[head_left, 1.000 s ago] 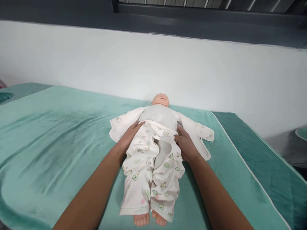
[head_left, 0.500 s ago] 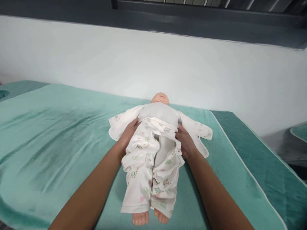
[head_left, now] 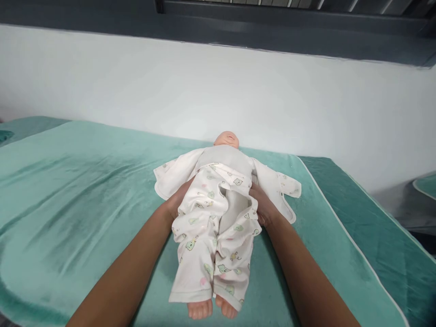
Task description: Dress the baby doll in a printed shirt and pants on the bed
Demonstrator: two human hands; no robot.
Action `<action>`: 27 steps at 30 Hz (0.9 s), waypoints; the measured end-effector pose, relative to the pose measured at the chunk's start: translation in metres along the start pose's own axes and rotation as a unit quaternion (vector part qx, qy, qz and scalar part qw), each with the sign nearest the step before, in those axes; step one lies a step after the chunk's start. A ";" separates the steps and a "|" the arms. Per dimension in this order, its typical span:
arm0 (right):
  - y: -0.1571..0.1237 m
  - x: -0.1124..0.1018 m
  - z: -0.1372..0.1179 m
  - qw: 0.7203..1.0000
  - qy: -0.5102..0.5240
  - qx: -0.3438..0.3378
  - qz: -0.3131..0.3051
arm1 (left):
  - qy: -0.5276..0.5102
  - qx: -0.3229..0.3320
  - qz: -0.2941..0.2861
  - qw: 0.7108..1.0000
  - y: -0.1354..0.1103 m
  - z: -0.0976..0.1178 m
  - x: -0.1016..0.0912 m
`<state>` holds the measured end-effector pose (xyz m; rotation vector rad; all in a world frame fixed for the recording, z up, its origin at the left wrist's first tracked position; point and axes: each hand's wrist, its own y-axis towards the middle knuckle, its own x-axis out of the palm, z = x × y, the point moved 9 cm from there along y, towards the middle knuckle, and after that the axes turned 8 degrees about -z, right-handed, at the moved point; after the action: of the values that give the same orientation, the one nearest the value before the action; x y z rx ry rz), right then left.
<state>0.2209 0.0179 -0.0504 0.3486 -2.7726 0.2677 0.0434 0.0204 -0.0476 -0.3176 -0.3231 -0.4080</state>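
A baby doll (head_left: pixel 226 140) lies on its back, head toward the wall and bare feet toward me. Its patterned white pants (head_left: pixel 200 227) reach up to the waist, with an opening at the crotch showing pale cloth. The doll's white jacket (head_left: pixel 184 168) is spread open, sleeves out to both sides. At the waist's left side, my left hand (head_left: pixel 180 195) reaches under the doll, its fingers hidden behind the pants. Opposite it, my right hand (head_left: pixel 261 203) is tucked against the waistband, fingers also hidden under the doll and cloth.
A light green plush blanket (head_left: pixel 85 190) covers the surface beneath the doll. Darker green fabric (head_left: pixel 368 218) shows along the right side. Behind stands a white wall (head_left: pixel 218 91) with a dark ledge (head_left: pixel 238 32) above it.
Both hands have slid further under the doll's waist, so the fingers that showed at its sides are now hidden. The pants' waistband sits slightly higher.
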 end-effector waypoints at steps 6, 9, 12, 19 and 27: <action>-0.002 0.006 -0.002 0.999 -0.016 -0.007 -0.030 | -0.078 -0.095 0.009 0.992 -0.005 -0.016 0.005; -0.003 0.004 -0.002 1.000 0.003 -0.012 -0.014 | -0.140 -0.104 -0.068 0.982 -0.002 -0.018 0.023; -0.004 0.002 -0.002 1.000 0.012 -0.014 -0.007 | -0.176 -0.088 -0.117 0.973 0.000 -0.017 0.032; -0.004 0.007 0.001 0.999 0.023 -0.011 -0.037 | -0.184 -0.065 -0.077 0.978 -0.002 -0.012 0.028; -0.006 0.006 -0.005 0.999 0.014 -0.026 -0.030 | -0.138 -0.056 -0.022 0.989 -0.003 -0.005 0.024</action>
<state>0.2184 0.0118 -0.0430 0.4107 -2.7306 0.1841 0.0642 0.0079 -0.0431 -0.4800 -0.5802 -0.4264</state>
